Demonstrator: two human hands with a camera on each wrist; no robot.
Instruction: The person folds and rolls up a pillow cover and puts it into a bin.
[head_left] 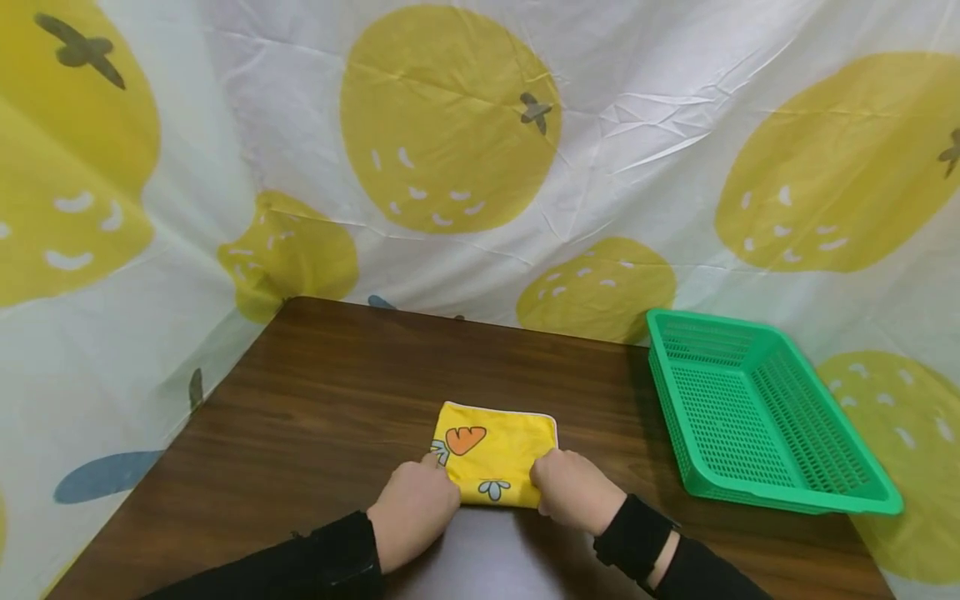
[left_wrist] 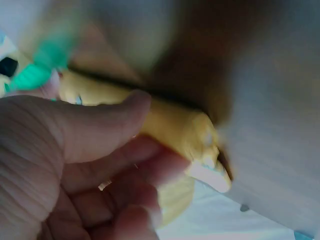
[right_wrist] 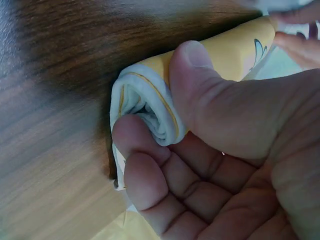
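A yellow cloth point(head_left: 502, 446) with a printed carrot and white edging lies on the dark wooden table. Its near edge is rolled up. At the left end of the roll, my left hand point(head_left: 416, 510) grips the fabric, thumb on top. My right hand point(head_left: 576, 492) holds the other end. In the right wrist view the rolled cloth point(right_wrist: 232, 52) shows its white inner layers as a spiral, pinched between thumb and fingers. The left wrist view is blurred, but there the thumb presses on the rolled cloth point(left_wrist: 172, 125) with fingers curled beneath.
A green plastic basket point(head_left: 772, 496) with slotted sides stands at the table's right edge, with nothing inside it. Dark wooden table surface point(head_left: 352, 383) lies around the cloth. Behind and to the left hangs a white curtain point(head_left: 285, 108) printed with yellow fruit.
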